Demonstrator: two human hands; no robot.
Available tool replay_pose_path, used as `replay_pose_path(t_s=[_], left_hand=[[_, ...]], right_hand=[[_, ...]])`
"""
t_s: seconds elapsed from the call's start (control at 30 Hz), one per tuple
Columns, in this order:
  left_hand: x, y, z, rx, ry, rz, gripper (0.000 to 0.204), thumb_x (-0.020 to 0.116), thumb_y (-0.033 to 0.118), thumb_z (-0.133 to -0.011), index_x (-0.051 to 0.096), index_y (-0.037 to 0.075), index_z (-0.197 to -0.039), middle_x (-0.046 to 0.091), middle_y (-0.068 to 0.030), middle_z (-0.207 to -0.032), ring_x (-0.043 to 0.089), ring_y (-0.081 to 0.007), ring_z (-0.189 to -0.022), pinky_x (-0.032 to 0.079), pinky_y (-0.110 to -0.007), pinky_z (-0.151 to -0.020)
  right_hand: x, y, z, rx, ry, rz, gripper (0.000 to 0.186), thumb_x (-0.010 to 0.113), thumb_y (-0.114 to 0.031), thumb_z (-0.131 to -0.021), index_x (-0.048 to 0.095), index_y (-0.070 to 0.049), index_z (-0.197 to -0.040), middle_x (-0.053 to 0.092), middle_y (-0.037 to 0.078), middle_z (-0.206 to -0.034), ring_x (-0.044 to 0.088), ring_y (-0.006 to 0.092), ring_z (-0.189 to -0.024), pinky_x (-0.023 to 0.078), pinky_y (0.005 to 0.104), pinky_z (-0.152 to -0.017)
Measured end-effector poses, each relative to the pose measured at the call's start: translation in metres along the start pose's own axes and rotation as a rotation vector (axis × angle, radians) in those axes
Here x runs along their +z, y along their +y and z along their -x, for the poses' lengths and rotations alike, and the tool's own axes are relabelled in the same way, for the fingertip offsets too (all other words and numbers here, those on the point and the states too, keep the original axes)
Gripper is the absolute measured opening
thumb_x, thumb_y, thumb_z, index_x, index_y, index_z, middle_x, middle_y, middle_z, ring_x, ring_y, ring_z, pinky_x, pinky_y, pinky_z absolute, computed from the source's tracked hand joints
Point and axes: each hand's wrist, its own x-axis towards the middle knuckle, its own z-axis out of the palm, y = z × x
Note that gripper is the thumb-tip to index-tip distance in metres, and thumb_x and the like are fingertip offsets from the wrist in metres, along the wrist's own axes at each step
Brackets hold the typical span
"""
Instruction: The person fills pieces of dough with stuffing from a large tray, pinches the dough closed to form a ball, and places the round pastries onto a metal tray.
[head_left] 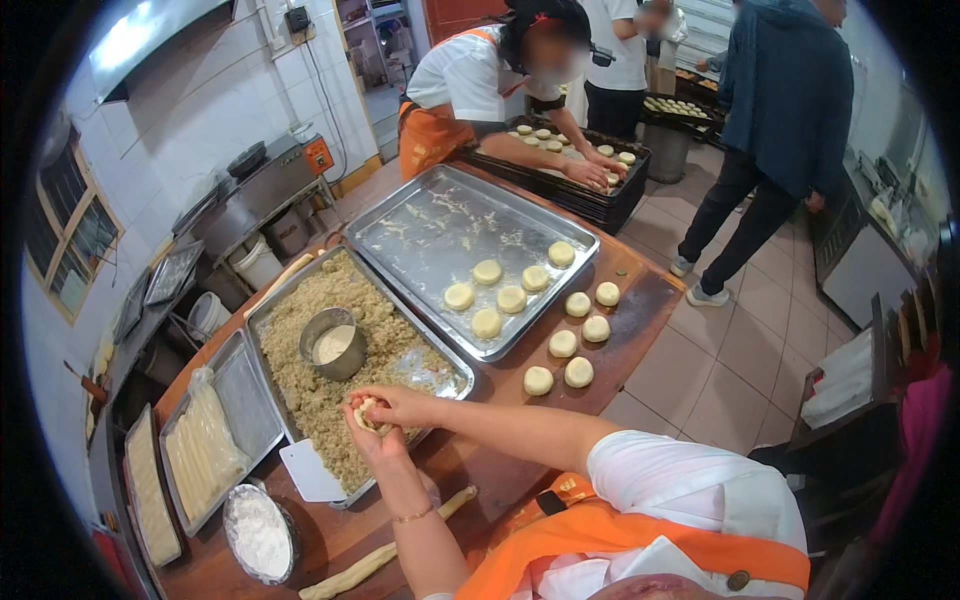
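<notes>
Over the near edge of the filling tray, both my hands work on one small piece of pale dough [366, 414]. My left hand [383, 450], with a bracelet at its wrist, cups the dough from below. From above, my right hand [403, 406] closes its fingers round the dough's rim; what lies inside is mostly hidden. Crumbly tan filling [300, 400] fills the metal tray [462, 384] beneath them. In that tray stands a round metal container [350, 362] with pale powdery contents. A white flat scraper [311, 472] rests at the tray's near left corner.
Rounded dough pieces [563, 344] sit on the wooden table [630, 330] and on a larger metal tray [410, 245]. Dough ropes [370, 567], a flour bowl [262, 535] and a tray of dough strips [205, 450] lie nearer. Across the table a co-worker [460, 85] handles dough pieces on stacked black trays [625, 192].
</notes>
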Motion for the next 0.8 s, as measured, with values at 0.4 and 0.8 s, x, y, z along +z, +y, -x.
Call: replay_pose_path(t_s=[0.4,0.8], left_hand=[[0.057,0.001,0.084,0.155,-0.338,-0.206,0.034,0.051,0.034,-0.103,0.060,0.003,-0.111,0.062,-0.0060,-0.101,0.062,-0.0158,-0.093,0.055,-0.029,-0.073],[0.043,0.003,0.065,-0.079,-0.457,-0.229,0.041,0.040,0.043,-0.105,0.062,0.012,-0.120,0.068,-0.0031,-0.110,0.063,-0.0146,-0.093,0.055,-0.031,-0.071]], right_hand=[[-0.004,-0.030,0.005,-0.078,0.119,-0.242,0.048,0.056,-0.019,-0.095,0.045,-0.008,-0.142,0.059,0.010,-0.122,0.058,0.0191,-0.109,0.048,0.0326,-0.095],[-0.012,0.015,-0.004,-0.177,0.192,-0.002,0.047,0.058,-0.019,-0.089,0.053,-0.008,-0.134,0.059,0.009,-0.123,0.058,0.0205,-0.111,0.049,0.0343,-0.094]])
